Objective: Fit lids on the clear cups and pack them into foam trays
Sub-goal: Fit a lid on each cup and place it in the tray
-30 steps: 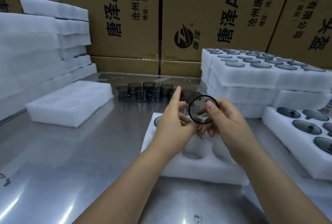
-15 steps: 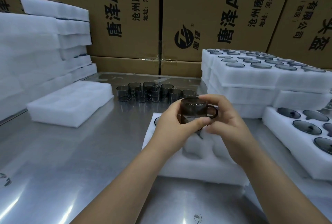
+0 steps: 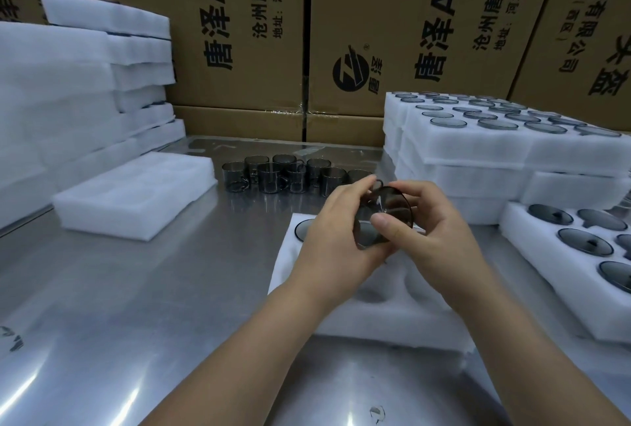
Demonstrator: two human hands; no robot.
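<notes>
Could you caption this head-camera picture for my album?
Left hand and right hand hold a tilted cup over a foam tray; more cups stand behind on the table.

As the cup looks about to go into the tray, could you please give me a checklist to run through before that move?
1. Grip: the left hand grips the cup and the right hand pinches the lid: ok.
2. Lid seated flat all round: fingers hide much of the rim: cannot tell.
3. A free pocket shows in the foam tray below the hands: ok.
4. The packed cup in the tray's far left pocket sits apart from the free pocket: ok.
5. The loose cups on the table stand beyond the tray, out of the likely path: ok.
</notes>
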